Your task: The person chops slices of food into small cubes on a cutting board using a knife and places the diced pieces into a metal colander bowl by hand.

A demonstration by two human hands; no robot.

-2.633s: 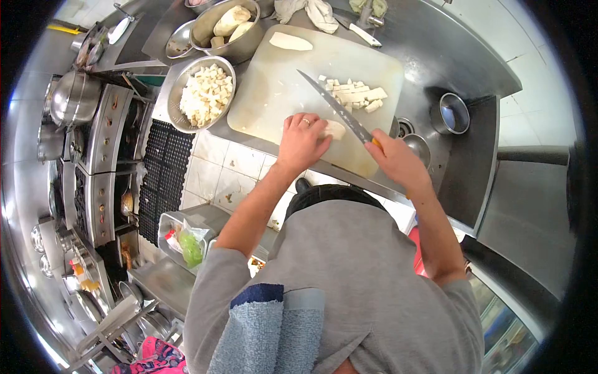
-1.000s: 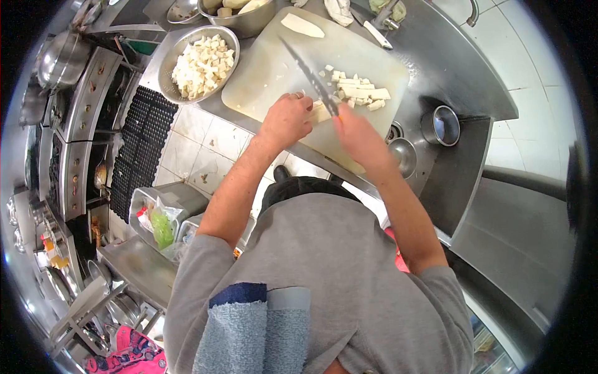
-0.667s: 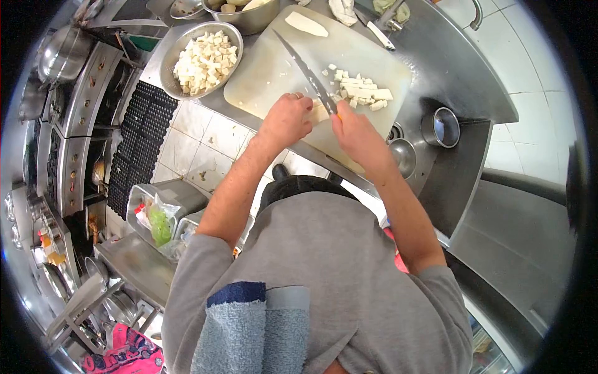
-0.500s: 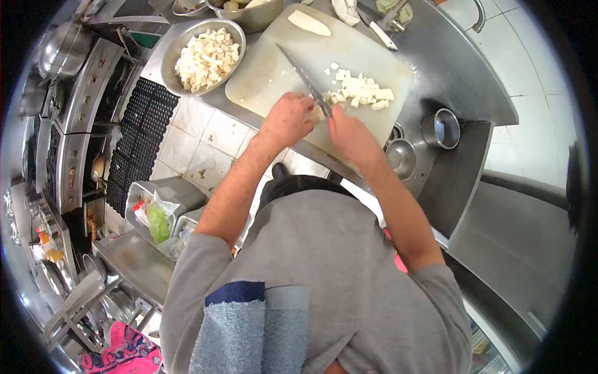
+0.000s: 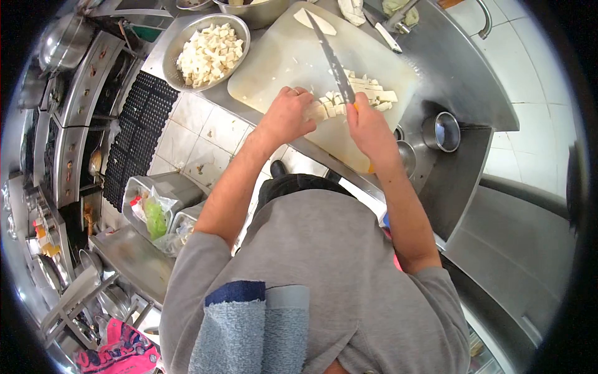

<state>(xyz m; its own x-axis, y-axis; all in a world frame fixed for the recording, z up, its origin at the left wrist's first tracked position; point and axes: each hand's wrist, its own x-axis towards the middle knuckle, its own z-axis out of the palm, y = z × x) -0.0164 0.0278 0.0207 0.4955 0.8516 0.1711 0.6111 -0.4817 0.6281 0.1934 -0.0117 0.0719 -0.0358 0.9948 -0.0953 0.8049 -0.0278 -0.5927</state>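
My right hand (image 5: 372, 129) is closed round the handle of a long kitchen knife (image 5: 333, 59), its blade pointing away over the white cutting board (image 5: 265, 75). My left hand (image 5: 289, 116) has curled fingers pressed on a pale peeled vegetable piece (image 5: 317, 112) near the board's front edge. Cut cubes (image 5: 331, 105) lie between the left hand and the blade. Right of the blade is a pile of strips and cubes (image 5: 377, 92). One long pale slice (image 5: 319, 22) lies at the board's far end, with the knife tip above it.
A colander (image 5: 169, 59) of pale cubes stands left of the board; another metal bowl (image 5: 265, 14) is behind it. To the right, a sink basin holds a metal pot (image 5: 442, 131). A white-handled utensil (image 5: 389, 38) lies near the tap. Bins (image 5: 165, 193) stand on the floor at left.
The knife and my right hand have moved right, away from my left hand. Newly cut cubes now show beside the left fingers. The view has shifted slightly.
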